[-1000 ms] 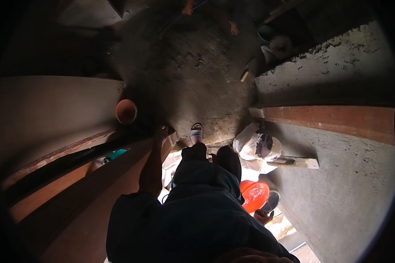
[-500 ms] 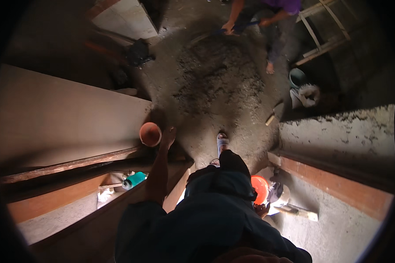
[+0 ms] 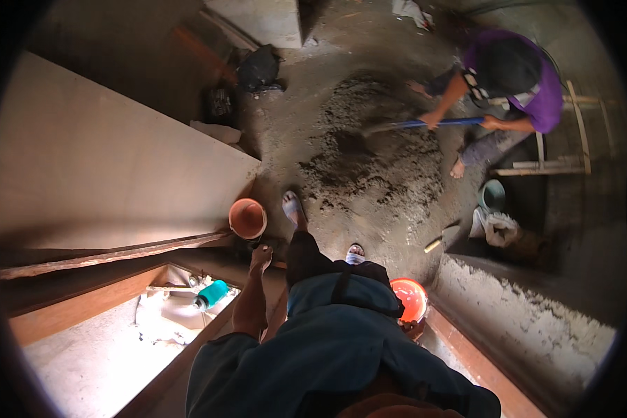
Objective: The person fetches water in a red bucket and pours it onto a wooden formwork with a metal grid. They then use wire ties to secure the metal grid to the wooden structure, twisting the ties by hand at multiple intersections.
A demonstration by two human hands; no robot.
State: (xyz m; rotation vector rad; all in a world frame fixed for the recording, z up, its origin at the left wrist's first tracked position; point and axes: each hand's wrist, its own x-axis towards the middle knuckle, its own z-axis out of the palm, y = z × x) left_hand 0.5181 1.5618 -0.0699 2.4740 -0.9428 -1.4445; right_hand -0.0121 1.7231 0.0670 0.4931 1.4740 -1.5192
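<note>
My right hand (image 3: pixel 412 330) is by my right hip, its fingers curled at the near rim of a bright orange bucket (image 3: pixel 409 299). The bucket is partly hidden by my body. Out to the left, my left hand (image 3: pixel 261 258) hangs with its fingers loosely bent and nothing visible in it. Just ahead of that hand stands another orange bucket (image 3: pixel 248 218), apart from the fingers. Farther forward, a co-worker in a purple top grips a blue-handled shovel (image 3: pixel 425 123) with both hands. Its blade reaches a dark, wet mortar heap (image 3: pixel 369 157) on the floor.
A large pale board (image 3: pixel 118 160) and a long wooden strip (image 3: pixel 118 256) flank my left. On the right are a low rough wall (image 3: pixel 529 299), a trowel (image 3: pixel 435 244), a grey-green bucket (image 3: pixel 492 196) and a wooden ladder-like frame (image 3: pixel 578 139). A teal bottle (image 3: pixel 212 294) lies behind left.
My left foot has stepped forward, and my left hand has swung back from ahead of me. The view has shifted, bringing the co-worker and shovel more fully into sight. The right hand stays at the bucket.
</note>
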